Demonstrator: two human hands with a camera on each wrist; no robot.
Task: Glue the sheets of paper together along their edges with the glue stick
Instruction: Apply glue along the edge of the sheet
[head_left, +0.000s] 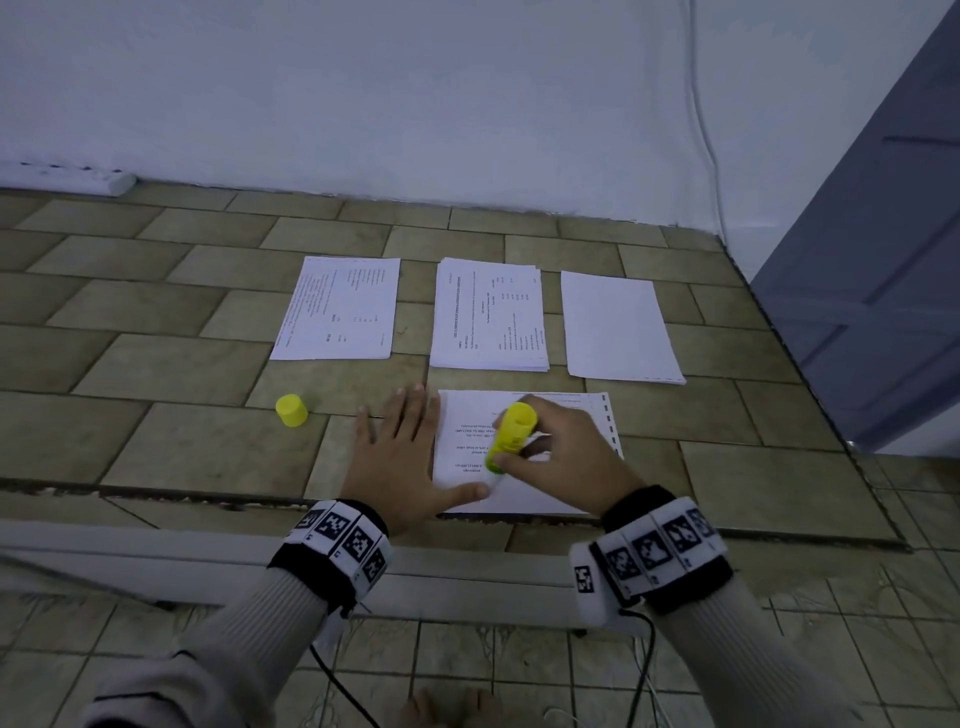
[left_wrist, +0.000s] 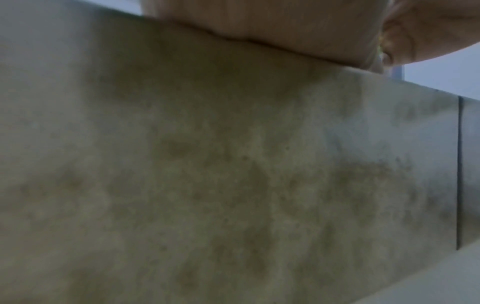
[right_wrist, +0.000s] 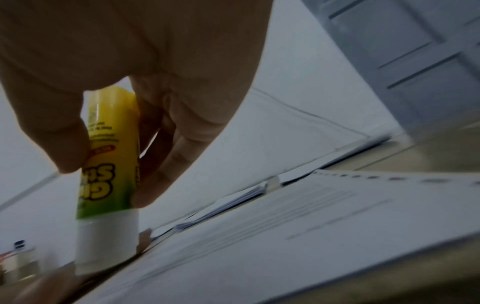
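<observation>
Head view: the glue stick (head_left: 510, 436) is pinched between thumb and fingers of the right hand (head_left: 563, 457), its white tip set on the left edge of the printed sheet (head_left: 561, 493). Just left of the sheet, the left hand (head_left: 402, 457) is laid flat with fingers spread, its thumb pressed on the sheet's corner. Even, light pressure along that edge is advised, so the sheet is not dragged.

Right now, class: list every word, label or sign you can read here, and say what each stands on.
Glue stick in the right hand: large upside-down yellow letters, partly hidden by fingers, seemingly "Glue Stick"; its small print is too blurred.
Printed sheets: text too small to read.
Wristbands: black-and-white marker squares, no words.
</observation>
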